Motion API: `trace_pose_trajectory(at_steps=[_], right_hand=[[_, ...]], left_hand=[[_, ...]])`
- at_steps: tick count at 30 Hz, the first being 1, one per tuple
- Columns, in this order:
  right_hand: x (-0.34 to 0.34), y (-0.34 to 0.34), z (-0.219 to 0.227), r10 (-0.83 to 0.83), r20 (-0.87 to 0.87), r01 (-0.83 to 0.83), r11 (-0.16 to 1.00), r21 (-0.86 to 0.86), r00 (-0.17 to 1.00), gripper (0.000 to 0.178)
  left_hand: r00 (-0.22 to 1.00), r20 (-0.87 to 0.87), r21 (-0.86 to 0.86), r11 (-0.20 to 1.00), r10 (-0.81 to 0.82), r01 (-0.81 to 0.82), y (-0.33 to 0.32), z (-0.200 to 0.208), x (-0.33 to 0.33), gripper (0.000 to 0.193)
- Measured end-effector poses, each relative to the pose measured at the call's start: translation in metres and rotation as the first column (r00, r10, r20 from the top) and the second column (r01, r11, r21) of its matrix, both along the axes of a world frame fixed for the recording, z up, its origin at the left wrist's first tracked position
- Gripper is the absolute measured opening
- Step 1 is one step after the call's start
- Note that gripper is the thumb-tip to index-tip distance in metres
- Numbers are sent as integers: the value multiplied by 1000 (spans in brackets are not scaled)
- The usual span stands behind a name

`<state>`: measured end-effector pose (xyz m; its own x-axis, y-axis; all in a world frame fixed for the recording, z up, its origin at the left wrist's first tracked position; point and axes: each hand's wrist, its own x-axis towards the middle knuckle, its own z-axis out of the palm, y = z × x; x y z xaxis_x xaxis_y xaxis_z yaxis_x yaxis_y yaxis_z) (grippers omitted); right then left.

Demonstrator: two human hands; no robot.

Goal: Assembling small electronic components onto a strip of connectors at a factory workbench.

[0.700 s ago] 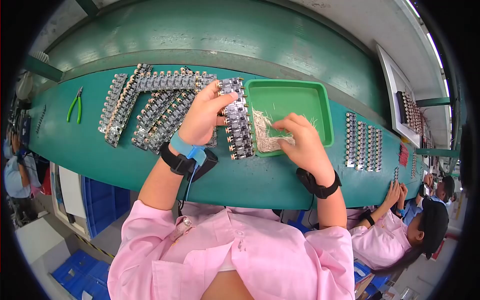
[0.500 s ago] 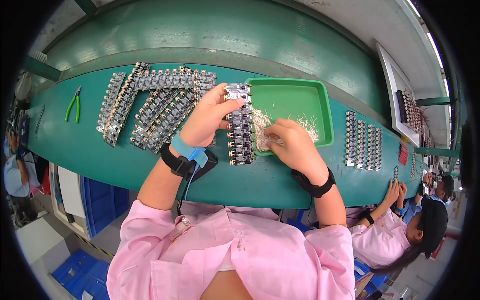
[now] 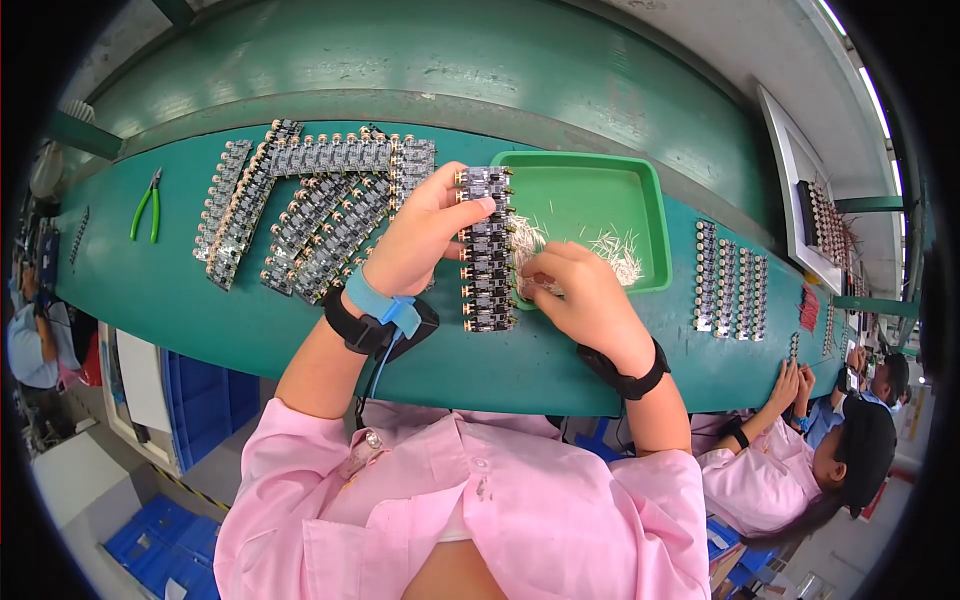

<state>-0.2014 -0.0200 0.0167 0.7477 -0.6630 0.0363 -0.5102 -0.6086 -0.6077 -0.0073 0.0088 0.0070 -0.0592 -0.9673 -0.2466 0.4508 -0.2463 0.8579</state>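
Observation:
A long strip of small circuit boards (image 3: 488,255) stands lengthwise before me, overlapping the left edge of the green tray. My left hand (image 3: 432,225) grips it near its far end, thumb on top. On its left side run small brass-coloured round parts. My right hand (image 3: 570,285) is closed in a pinch at the strip's right edge, over the tray's near-left corner; what the fingertips hold is too small to make out. Thin short white pieces, like cut wires, lie in a pile (image 3: 617,256) inside the green tray (image 3: 657,225), partly hidden behind my right hand.
Several more board strips (image 3: 330,157) lie stacked and crossed at the left, and others (image 3: 704,275) stand in a row at the right. Green-handled pliers (image 3: 147,212) rest at far left. At the right edge a co-worker (image 3: 770,470) sits at the same green bench (image 3: 440,375).
The strip has shifted slightly to the right in my left hand. My right hand has moved a little left, its fingertips closer to the strip's edge.

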Motion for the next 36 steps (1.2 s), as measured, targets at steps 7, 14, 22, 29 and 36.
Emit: trace_pose_trajectory(at_steps=[7,14,22,29,36], right_hand=[[0,-4,-7,-17,18,17,1000,15,1000,2],[-9,-12,-2,-160,86,147,979,144,983,5],[-17,-13,-5,-171,-13,171,980,99,985,8],[-24,-16,-5,-277,65,223,873,435,959,5],[-21,-17,-2,-282,165,137,801,583,945,12]], left_hand=[[1000,20,6,1000,-24,24,0,-1,1,13],[999,50,12,1000,-8,7,1,1,0,13],[1000,23,8,1000,-16,16,3,4,-2,23],[982,169,14,996,-86,85,4,0,1,20],[977,189,15,995,-96,94,4,1,0,17]])
